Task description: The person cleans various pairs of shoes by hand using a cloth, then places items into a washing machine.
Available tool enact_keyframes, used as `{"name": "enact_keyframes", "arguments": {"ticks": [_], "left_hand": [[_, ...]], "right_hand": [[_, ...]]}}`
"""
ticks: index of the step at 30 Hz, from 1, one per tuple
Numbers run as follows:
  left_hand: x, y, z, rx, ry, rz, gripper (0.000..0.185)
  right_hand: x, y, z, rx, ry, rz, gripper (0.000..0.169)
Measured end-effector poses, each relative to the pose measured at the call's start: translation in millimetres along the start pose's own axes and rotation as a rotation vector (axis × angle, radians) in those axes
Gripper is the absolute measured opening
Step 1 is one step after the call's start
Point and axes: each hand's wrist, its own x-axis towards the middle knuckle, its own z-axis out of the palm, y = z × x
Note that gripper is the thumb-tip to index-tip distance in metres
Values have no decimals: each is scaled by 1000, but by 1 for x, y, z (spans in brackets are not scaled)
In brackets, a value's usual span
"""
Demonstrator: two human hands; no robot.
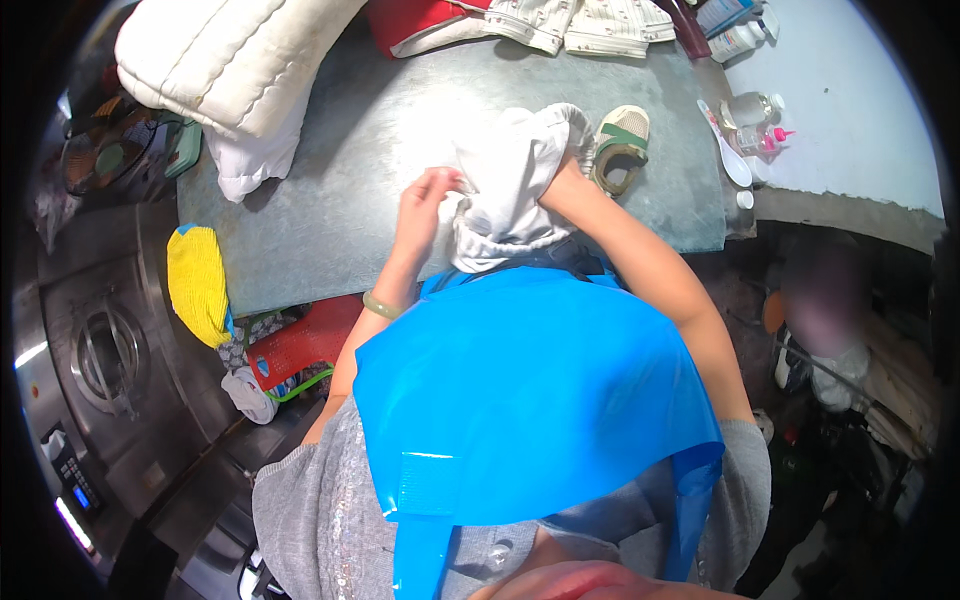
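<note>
On a grey metal-topped table point(330, 232) in front of me lies a white cloth garment point(510, 172) with gathered elastic edges, one of them close to my body. My left hand point(426, 199) is at the garment's left side with its fingers bent. Its fingertips are blurred beside the cloth, and whether they pinch it is unclear. My right hand point(562, 180) reaches into an opening at the garment's right side, so its fingers are hidden under the fabric. Just right of that wrist sits a beige and green shoe point(621, 150).
White padded fabric point(232, 60) hangs over the table's left. Folded patterned cloth point(585, 26) and a red item point(397, 30) lie at the back. Bottles point(750, 109) and a white spoon point(726, 142) line the right. A yellow scrub glove point(198, 285) hangs at the left edge, above a red basket point(300, 345).
</note>
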Motion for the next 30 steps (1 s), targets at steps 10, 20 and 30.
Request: {"name": "enact_keyframes", "arguments": {"ticks": [10, 20, 30], "left_hand": [[-2, -61, 26, -550, -220, -784, 33], [9, -47, 32, -839, -53, -520, 32], [11, 14, 4, -700, -70, -141, 43]], "right_hand": [[-11, 28, 56, -73, 88, -49, 40], [-7, 26, 44, -67, 175, 11, 28], [-47, 62, 71, 171, 313, 161, 48]]}}
